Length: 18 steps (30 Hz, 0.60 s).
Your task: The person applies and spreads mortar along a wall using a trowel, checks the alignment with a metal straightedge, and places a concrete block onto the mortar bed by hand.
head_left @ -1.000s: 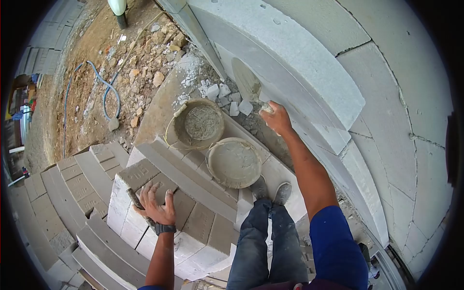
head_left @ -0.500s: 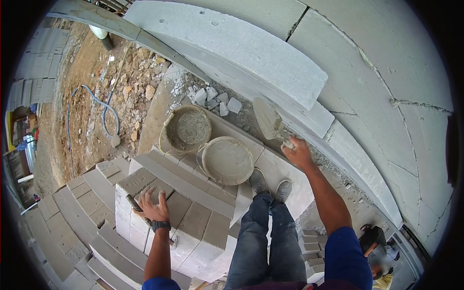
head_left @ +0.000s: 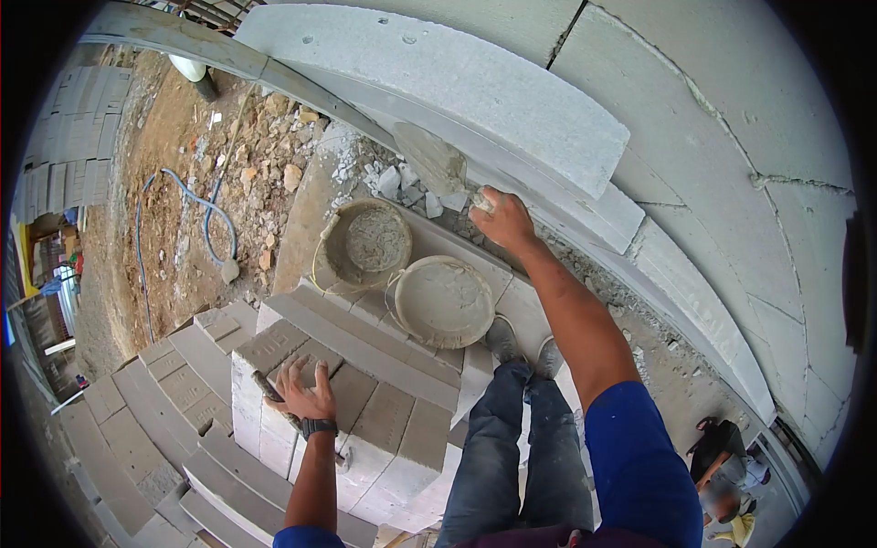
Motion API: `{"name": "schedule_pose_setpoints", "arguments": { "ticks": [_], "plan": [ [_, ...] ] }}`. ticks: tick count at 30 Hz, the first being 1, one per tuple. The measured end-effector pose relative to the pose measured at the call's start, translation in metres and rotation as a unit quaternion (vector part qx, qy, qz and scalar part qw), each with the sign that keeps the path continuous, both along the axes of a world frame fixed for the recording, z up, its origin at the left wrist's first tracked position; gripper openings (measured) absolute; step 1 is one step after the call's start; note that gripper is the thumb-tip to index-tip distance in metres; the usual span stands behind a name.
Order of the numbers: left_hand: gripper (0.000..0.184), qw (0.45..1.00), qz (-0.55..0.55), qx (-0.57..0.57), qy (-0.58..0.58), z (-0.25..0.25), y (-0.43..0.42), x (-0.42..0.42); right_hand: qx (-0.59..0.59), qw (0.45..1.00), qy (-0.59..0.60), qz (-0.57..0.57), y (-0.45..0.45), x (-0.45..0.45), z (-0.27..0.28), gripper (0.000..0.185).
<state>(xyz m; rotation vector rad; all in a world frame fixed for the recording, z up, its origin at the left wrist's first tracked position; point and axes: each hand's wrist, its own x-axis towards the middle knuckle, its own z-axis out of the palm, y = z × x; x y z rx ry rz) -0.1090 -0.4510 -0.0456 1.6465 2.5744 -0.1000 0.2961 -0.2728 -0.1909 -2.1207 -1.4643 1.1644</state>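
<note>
Your right hand (head_left: 502, 219) is closed round the handle of the trowel (head_left: 429, 157), out in front of you beside the wall (head_left: 713, 137), above the rubble strip. One trowel: broad grey blade, tapered, mortar-smeared, slightly blurred, pointing to the upper left of the view. Handle end looks pale and crusted. Can't tell if the blade touches the wall.

Two buckets, side by side, just nearer to you than the trowel: the left bucket (head_left: 337, 263) has lumpy grey mortar low inside, and the right bucket (head_left: 403, 317) has smoother grey mix, spread wide. Both have mix-stained rims.

Your left hand (head_left: 306, 395) is over the near block stack (head_left: 388, 416), fingers spread and bent, at one narrow dark bar (head_left: 268, 387) along the stack's edge. Can't tell if it's gripping the bar. One dark watch (head_left: 320, 426) on that wrist.

Two shoes (head_left: 501, 340), dusty grey, just beyond the right bucket's near side. White stone chunks (head_left: 388, 183) lie between the left bucket and the wall, too many to count cleanly. One pale curved ledge (head_left: 457, 82) along the wall. One blue hose (head_left: 203, 203), looped on the dirt, well left. At least one other person (head_left: 720, 457), lower right, well apart from you.
</note>
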Motion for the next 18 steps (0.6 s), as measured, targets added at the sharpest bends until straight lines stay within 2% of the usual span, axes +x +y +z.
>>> {"name": "schedule_pose_setpoints", "arguments": {
  "ticks": [6, 12, 15, 18],
  "plan": [
    [0.034, 1.0, -0.011, 0.003, 0.004, -0.002, -0.002, -0.002, -0.024, 0.999, -0.035, -0.027, -0.075, 0.058, 0.007, 0.06],
    [0.033, 1.0, -0.008, 0.0, 0.018, -0.005, -0.003, -0.004, 0.067, 0.993, -0.087, -0.03, -0.148, 0.118, -0.005, 0.051],
    [0.031, 1.0, -0.016, 0.008, 0.02, -0.006, -0.004, -0.004, 0.069, 0.99, -0.112, -0.047, -0.174, 0.138, 0.014, 0.045],
    [0.029, 1.0, -0.019, 0.011, 0.002, -0.001, -0.002, 0.001, 0.02, 0.992, -0.118, -0.042, -0.211, 0.15, 0.033, 0.043]
  ]
}}
